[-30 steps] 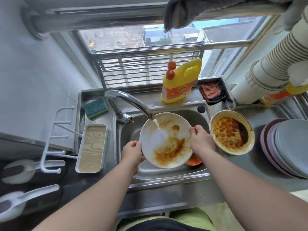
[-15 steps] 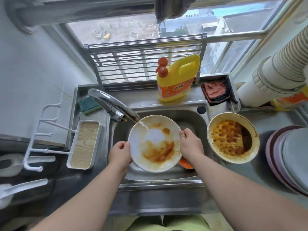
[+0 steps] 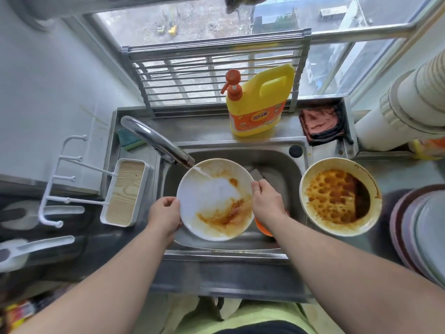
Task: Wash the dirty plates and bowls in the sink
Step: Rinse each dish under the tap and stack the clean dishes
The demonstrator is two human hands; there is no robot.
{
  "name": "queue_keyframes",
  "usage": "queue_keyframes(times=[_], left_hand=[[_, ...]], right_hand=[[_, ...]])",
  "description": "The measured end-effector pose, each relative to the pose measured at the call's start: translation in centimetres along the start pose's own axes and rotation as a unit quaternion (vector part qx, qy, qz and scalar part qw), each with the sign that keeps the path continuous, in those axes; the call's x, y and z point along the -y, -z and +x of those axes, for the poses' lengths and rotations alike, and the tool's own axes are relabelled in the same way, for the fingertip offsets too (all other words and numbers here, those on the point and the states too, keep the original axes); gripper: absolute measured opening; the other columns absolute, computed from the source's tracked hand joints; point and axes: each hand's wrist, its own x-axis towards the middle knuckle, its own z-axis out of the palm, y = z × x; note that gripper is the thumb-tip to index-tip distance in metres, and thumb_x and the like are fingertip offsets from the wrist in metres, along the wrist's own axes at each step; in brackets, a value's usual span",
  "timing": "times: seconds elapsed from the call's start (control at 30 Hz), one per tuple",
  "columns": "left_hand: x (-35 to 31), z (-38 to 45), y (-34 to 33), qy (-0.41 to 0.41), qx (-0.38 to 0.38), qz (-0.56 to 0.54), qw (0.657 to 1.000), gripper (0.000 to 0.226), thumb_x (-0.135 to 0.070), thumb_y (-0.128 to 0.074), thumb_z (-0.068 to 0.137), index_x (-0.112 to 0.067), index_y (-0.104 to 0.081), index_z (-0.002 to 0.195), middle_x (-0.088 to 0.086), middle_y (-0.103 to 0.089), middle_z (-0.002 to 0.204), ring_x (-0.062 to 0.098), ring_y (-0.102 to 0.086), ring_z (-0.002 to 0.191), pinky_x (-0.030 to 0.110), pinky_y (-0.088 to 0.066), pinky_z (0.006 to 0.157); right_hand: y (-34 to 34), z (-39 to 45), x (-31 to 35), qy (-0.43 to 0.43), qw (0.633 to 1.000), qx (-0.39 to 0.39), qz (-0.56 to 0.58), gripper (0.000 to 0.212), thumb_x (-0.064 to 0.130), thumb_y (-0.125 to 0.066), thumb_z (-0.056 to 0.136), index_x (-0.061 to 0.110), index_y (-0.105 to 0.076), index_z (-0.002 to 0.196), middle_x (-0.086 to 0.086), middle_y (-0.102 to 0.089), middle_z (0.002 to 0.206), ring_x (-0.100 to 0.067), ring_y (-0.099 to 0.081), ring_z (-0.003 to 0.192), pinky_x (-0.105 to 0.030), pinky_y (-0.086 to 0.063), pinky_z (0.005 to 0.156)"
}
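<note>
Plate in hand: a white plate (image 3: 214,201) held over the sink (image 3: 284,165), tilted under the tap (image 3: 156,141), water landing on its upper left
Left hand: the left hand (image 3: 165,213) grips the plate's left rim, fingers curled round the edge
Right hand: the right hand (image 3: 266,201) pinches the right rim, thumb on the face
Done so far: the upper left of the plate looks rinsed white; an orange-brown sauce smear remains along the lower right, so this plate is judged about half rinsed, not yet scrubbed
Left to wash: a greasy bowl (image 3: 339,196) sits on the table just right of the sink, untouched; something orange (image 3: 262,227) lies in the sink under the plate, too hidden to name
Stack at right: plates (image 3: 419,232) piled at the far right edge; cannot tell whether clean or dirty
Supplies: detergent bottle (image 3: 258,104) behind the sink and sponge (image 3: 128,141) behind the tap, neither in use
Overall: early in the task
</note>
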Motion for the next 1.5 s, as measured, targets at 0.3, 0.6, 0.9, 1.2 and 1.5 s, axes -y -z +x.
queue_keyframes(times=[0.3, 0.6, 0.9, 1.2, 1.5], left_hand=[[-1.2, -0.5, 0.7, -0.002, -0.014, 0.006, 1.0, 0.015, -0.018, -0.054, 0.107, -0.015, -0.067, 0.102, 0.011, -0.072, 0.096, 0.022, -0.056, 0.063, 0.03, -0.051, 0.055], [-1.6, -1.4, 1.8, 0.011, -0.009, -0.022, 1.0, 0.014, -0.019, -0.055, 0.108, -0.011, -0.066, 0.11, 0.012, -0.071, 0.101, 0.02, -0.059, 0.07, 0.032, -0.055, 0.062], [-3.1, -3.1, 2.9, 0.009, -0.016, -0.021, 1.0, 0.012, -0.014, -0.056, 0.105, -0.009, -0.066, 0.103, 0.013, -0.069, 0.097, 0.026, -0.059, 0.079, 0.033, -0.053, 0.064], [-3.6, -4.5, 4.8, -0.051, -0.054, -0.001, 0.997, 0.011, -0.011, -0.059, 0.097, -0.007, -0.07, 0.093, 0.008, -0.066, 0.084, 0.02, -0.055, 0.066, 0.026, -0.046, 0.048], [-2.5, -5.0, 6.9, -0.085, -0.099, -0.019, 0.991, 0.013, -0.011, -0.061, 0.092, -0.003, -0.069, 0.086, 0.007, -0.064, 0.079, 0.023, -0.055, 0.071, 0.035, -0.05, 0.067]], right_hand=[[-1.1, 0.8, 0.1, 0.006, 1.0, 0.007, 0.021, 0.043, 0.048, -0.035, 0.111, 0.017, -0.044, 0.082, -0.006, -0.06, 0.082, -0.031, -0.055, 0.083, -0.044, -0.041, 0.074], [-1.9, 0.7, 0.4, 0.004, 0.999, 0.033, 0.005, 0.042, 0.049, -0.031, 0.112, 0.019, -0.051, 0.09, -0.003, -0.062, 0.087, -0.017, -0.056, 0.078, -0.035, -0.034, 0.059], [-2.5, 0.6, 0.7, -0.008, 0.998, 0.062, -0.001, 0.04, 0.046, -0.031, 0.113, 0.021, -0.054, 0.092, -0.001, -0.063, 0.093, -0.015, -0.056, 0.081, -0.033, -0.036, 0.06], [-4.2, 0.1, 1.1, -0.003, 0.996, 0.083, 0.016, 0.042, 0.048, -0.028, 0.112, 0.021, -0.059, 0.101, -0.002, -0.064, 0.106, -0.025, -0.057, 0.099, -0.038, -0.042, 0.082], [-5.4, -0.2, 4.3, 0.005, 0.998, 0.066, 0.001, 0.053, 0.056, -0.027, 0.109, 0.02, -0.066, 0.105, -0.004, -0.067, 0.105, -0.028, -0.06, 0.1, -0.041, -0.051, 0.09]])
